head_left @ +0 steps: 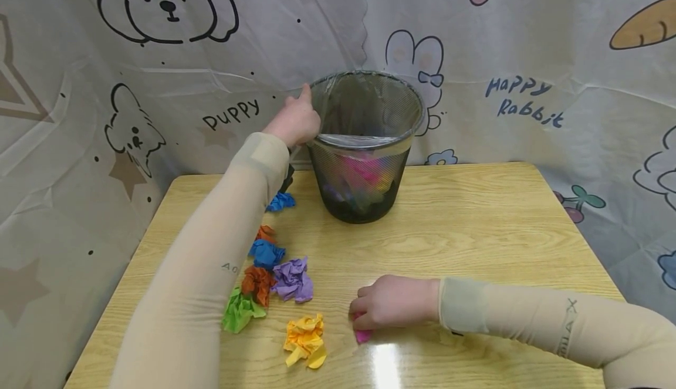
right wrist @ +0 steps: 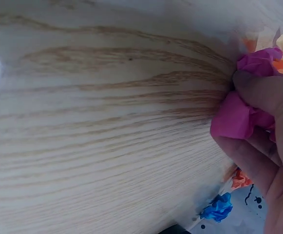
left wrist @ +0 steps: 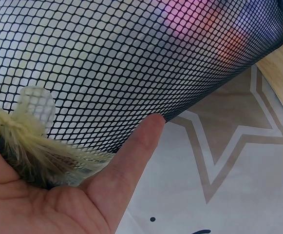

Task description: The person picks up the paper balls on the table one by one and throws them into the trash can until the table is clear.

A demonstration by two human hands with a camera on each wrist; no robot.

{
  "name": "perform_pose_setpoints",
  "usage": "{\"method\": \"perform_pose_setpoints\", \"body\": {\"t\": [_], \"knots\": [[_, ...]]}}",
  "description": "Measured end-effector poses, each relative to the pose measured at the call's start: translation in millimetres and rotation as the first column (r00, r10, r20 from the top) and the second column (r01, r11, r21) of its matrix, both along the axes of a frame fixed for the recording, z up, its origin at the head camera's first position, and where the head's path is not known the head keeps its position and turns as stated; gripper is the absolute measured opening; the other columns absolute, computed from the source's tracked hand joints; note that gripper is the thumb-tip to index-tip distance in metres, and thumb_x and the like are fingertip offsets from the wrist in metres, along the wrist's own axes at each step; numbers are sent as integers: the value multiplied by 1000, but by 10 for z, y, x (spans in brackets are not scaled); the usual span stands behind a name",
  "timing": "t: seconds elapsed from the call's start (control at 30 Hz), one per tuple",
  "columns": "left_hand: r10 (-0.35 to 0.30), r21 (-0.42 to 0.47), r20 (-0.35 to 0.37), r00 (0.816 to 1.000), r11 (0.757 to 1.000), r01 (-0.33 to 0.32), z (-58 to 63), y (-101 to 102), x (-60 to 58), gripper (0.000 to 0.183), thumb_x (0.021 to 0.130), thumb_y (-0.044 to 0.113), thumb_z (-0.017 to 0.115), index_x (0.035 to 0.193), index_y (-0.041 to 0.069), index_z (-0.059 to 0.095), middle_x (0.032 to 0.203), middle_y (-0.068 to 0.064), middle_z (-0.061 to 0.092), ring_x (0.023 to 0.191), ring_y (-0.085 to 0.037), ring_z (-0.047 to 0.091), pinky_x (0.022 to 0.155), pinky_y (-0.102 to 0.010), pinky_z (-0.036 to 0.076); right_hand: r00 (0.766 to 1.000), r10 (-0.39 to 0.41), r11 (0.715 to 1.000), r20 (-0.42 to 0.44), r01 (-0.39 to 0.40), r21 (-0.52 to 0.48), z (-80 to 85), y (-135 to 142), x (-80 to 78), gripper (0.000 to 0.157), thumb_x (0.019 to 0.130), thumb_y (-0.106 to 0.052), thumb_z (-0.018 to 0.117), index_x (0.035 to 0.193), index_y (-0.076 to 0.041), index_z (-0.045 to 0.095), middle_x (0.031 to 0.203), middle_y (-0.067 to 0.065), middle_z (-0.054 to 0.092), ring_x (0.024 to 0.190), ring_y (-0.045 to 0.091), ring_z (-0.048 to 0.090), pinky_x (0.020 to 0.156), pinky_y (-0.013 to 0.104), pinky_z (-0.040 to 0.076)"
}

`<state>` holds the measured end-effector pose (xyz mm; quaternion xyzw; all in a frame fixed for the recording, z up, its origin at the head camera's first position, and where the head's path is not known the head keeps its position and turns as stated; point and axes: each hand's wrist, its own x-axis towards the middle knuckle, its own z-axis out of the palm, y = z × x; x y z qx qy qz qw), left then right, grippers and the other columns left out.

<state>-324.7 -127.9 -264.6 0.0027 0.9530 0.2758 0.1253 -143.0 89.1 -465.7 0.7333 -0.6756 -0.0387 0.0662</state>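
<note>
A black mesh wastebasket (head_left: 323, 172), lined with a clear plastic bag (head_left: 359, 141), stands at the back of the table with colourful paper inside. My left hand (head_left: 297, 119) grips its rim on the left side. In the left wrist view one straight digit lies along the outside of the mesh (left wrist: 92, 63), and the bunched liner (left wrist: 39, 141) sits in the crook of the hand. Near the front, my right hand (head_left: 395, 302) pinches a crumpled pink paper ball (right wrist: 234, 117) between thumb and fingers, low over the tabletop. Only a pink edge shows from above.
Left of the right hand lies a yellow paper ball (head_left: 305, 341). Beyond it are a purple ball (head_left: 293, 280), a green one (head_left: 240, 311), and several orange and blue ones, partly hidden by my left forearm. A printed cloth (head_left: 338, 19) hangs behind the wooden table (head_left: 475, 225).
</note>
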Motion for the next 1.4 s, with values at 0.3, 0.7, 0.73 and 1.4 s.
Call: {"method": "perform_pose_setpoints", "body": {"t": [0.3,0.7,0.73,1.4], "knots": [[-5,-11,-3,1000,1000,5,6,-1,-1,77,101,9,24,161,22,-23,166,-28,-5,56,-16,31,56,-32,44,1000,-1,1000,27,1,-5,-25,45,-13,14,102,-30,65,106,-24,77,112,-10,67,94,4,60,72,15,50],[-11,-2,2,1000,1000,11,20,9,11,75,103,11,24,160,22,-23,166,-28,-6,54,-14,28,53,-31,41,1000,-25,998,-16,24,-61,202,125,-36,12,101,-28,67,103,-22,78,101,-11,67,84,3,62,71,16,51],[-11,0,1,1000,1000,11,20,8,11,74,104,11,24,161,22,-23,166,-28,-5,53,-14,28,53,-31,41,999,-25,997,-24,23,-78,222,137,-46,11,100,-27,69,101,-22,77,99,-11,67,82,4,62,69,16,51],[-19,-4,9,1000,1000,19,11,1,-18,76,102,9,24,160,21,-24,166,-29,-6,51,-12,25,50,-29,37,991,-117,948,62,130,-291,966,536,-372,28,84,-4,82,111,-11,76,107,0,72,90,11,70,77,26,58]]}}
